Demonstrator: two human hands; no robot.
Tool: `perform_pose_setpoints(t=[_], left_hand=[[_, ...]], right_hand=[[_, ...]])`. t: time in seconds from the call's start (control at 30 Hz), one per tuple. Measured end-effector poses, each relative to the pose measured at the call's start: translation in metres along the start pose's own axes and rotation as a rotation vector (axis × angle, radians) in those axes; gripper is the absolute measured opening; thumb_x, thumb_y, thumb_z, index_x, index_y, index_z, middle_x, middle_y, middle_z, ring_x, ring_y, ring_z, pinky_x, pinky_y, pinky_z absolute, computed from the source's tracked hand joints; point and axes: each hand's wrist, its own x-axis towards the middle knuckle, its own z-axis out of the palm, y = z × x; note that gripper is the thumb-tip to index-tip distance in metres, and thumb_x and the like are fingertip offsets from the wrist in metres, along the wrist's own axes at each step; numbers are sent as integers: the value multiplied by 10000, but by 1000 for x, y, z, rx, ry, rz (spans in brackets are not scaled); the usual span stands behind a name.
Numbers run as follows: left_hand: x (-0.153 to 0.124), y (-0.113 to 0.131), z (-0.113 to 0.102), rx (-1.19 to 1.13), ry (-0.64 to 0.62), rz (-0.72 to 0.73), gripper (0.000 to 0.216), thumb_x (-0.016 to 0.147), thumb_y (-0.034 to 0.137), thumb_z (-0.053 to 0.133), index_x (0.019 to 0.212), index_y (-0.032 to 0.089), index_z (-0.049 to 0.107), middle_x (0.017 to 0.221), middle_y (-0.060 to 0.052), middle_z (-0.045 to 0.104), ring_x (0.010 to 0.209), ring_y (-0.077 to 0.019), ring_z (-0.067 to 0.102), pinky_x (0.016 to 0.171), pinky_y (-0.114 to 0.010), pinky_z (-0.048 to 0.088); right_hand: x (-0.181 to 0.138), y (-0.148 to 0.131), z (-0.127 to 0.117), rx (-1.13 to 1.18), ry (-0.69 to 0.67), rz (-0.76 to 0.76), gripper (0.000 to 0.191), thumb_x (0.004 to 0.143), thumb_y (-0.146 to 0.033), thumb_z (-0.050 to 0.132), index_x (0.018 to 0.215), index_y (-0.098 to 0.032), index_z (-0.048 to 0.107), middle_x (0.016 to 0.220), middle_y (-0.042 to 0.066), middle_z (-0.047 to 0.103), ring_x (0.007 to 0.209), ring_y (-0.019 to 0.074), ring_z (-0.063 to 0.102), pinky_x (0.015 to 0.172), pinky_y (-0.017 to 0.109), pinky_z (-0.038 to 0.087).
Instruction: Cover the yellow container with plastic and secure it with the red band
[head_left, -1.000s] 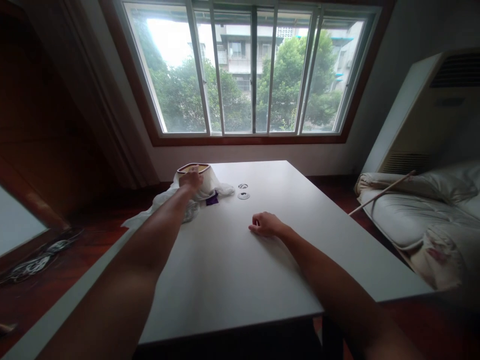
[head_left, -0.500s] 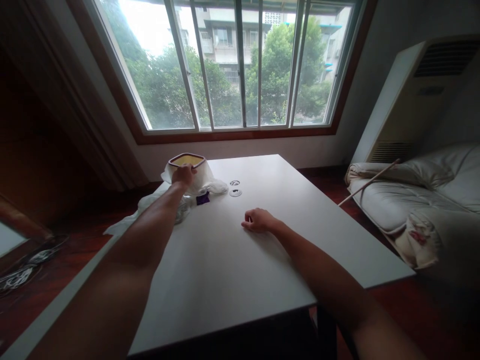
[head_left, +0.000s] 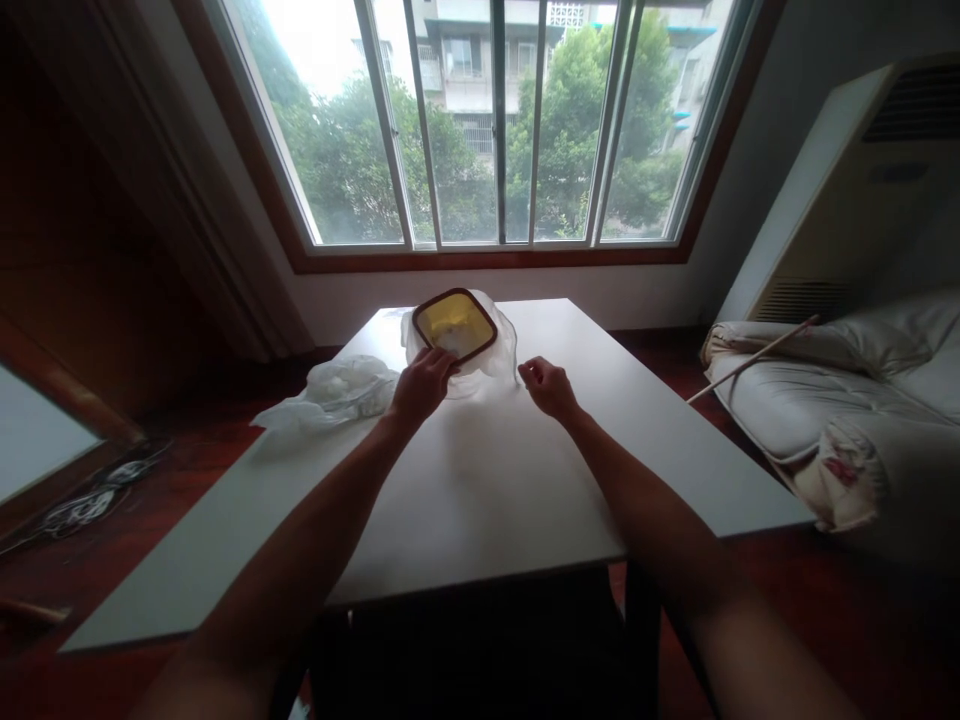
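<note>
A square food container (head_left: pixel 455 325) with a yellow lid and dark brown rim stands tilted toward me inside a clear plastic bag (head_left: pixel 499 352) near the far middle of the white table (head_left: pixel 480 480). My left hand (head_left: pixel 421 385) is closed on the container's near edge through the bag. My right hand (head_left: pixel 547 385) is just right of it, fingers pinched on the edge of the plastic bag.
A crumpled white plastic bag (head_left: pixel 337 392) lies on the table to the left. A big window (head_left: pixel 480 120) is behind the table. A folded white mattress (head_left: pixel 832 400) with a thin stick (head_left: pixel 750 362) across it lies on the floor at right, beside a tall air conditioner (head_left: pixel 847 190).
My left hand has pulled the bagged container from the far left of the table toward the middle and tipped it up. My right hand left the tabletop and took hold of the bag's edge.
</note>
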Motion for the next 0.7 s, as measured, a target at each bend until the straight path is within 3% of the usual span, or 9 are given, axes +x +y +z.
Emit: perform_pose_setpoints(t=[0.23, 0.43, 0.53, 0.6, 0.7], left_hand=[[-27, 24, 13, 20, -86, 78, 215, 995, 273, 470, 1019, 190, 667, 1024, -101, 670, 1014, -252, 602, 821, -360, 521], [-31, 39, 15, 40, -124, 194, 208, 985, 253, 487, 1025, 193, 681, 1035, -103, 691, 979, -254, 629, 824, -398, 519], [-33, 42, 13, -40, -86, 215, 237, 982, 281, 499, 1148, 220, 656, 1212, -100, 660, 1055, -255, 624, 879, -410, 526], [-35, 41, 11, -77, -24, 175, 365, 954, 356, 561, 1304, 251, 574, 1398, -108, 561, 1190, -286, 577, 976, -454, 498], [-37, 34, 14, -112, 87, 80, 813, 835, 523, 695, 1507, 248, 330, 1566, -148, 370, 1397, -351, 411, 1117, -519, 392]], right_hand=[[-5, -7, -2, 139, 23, -22, 584, 954, -625, 434, 1299, -168, 544, 784, 33, 692, 657, 149, 624, 656, 246, 458], [-6, -8, 6, 315, -43, 53, 599, 925, -630, 468, 1277, -149, 527, 705, 4, 657, 546, 133, 591, 542, 235, 481], [-5, -7, 9, 382, -55, 121, 522, 902, -565, 522, 1217, -149, 539, 718, 1, 654, 490, 118, 562, 474, 229, 478], [-5, -6, 10, 409, -60, 150, 449, 896, -514, 530, 1167, -156, 554, 704, -7, 642, 475, 110, 553, 452, 221, 473], [-5, -7, 9, 457, -75, 183, 382, 889, -455, 528, 1122, -154, 563, 681, -14, 624, 459, 100, 536, 430, 211, 456]])
